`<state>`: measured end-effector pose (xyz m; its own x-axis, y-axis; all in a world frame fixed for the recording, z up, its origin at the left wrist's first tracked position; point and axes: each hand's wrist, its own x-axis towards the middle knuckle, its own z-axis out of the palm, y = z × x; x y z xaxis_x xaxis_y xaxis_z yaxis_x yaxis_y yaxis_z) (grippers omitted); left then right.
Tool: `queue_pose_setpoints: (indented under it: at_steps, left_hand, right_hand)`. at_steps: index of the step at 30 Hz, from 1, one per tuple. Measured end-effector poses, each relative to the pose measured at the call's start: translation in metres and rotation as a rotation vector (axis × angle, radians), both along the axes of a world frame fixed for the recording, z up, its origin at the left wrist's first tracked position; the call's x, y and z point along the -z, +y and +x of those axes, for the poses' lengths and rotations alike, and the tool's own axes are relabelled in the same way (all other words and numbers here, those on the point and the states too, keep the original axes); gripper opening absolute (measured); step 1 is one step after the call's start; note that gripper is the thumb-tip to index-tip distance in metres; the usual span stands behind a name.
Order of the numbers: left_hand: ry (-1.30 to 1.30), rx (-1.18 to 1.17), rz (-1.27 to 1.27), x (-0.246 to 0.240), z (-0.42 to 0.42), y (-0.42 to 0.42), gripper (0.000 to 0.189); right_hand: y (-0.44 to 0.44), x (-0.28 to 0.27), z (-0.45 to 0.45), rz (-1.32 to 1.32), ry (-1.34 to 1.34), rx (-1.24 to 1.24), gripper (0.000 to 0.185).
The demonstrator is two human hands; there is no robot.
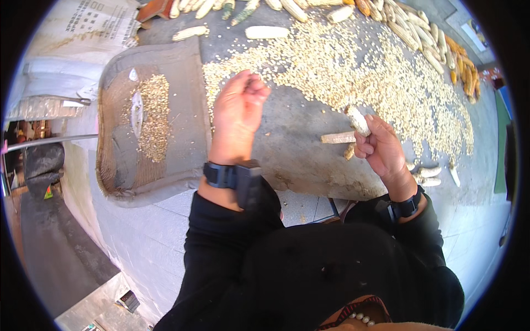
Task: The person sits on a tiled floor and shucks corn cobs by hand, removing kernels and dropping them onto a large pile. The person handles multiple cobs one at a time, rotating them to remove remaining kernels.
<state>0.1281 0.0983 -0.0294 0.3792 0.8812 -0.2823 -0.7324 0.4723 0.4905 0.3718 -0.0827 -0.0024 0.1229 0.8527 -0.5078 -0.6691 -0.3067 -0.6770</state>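
Pinched in the fingers of my right hand [379, 145] is a short, pale corn cob [358, 121]. Below and left of it, a bare corncob [337, 137] lies on the grey concrete surface, with a brownish cob piece [350, 152] beside it. My left hand [242, 101] is raised with curled fingers near the basket's right edge; something small and dark shows at its fingertips, too small to name. Loose corn kernels [331, 70] spread over the surface beyond both hands.
At left a scoop-shaped basket [186, 120] holds a heap of kernels and debris [154, 120]. Whole corn ears [267, 32] lie along the far side. More ears are piled [414, 31] at upper right. Several bare cobs [429, 171] lie right of my right hand.
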Motion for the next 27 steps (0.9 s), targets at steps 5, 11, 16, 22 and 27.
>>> queue_pose_setpoints:
  at_steps: [5,11,16,22,27]
  left_hand:
    - [0.111,-0.284,-0.145,0.016,-0.159,0.041,0.011]
    - [0.528,-0.713,-0.373,-0.001,-0.307,0.023,0.051]
    - [0.757,-0.239,-0.075,-0.005,-0.258,-0.037,0.056]
    - [1.292,0.354,0.534,-0.029,-0.136,-0.123,0.033]
    - [1.625,0.414,0.795,-0.028,-0.112,-0.136,0.027]
  right_hand:
    - [0.004,0.002,-0.010,-0.030,-0.057,-0.065,0.018]
    - [0.017,-0.008,-0.024,-0.066,-0.115,-0.087,0.016]
    - [0.031,-0.030,-0.007,0.104,-0.243,0.054,0.015]
    - [-0.062,-0.007,0.142,0.038,-0.705,0.425,0.017]
    - [-0.192,0.066,0.190,-0.431,-0.649,0.825,0.020]
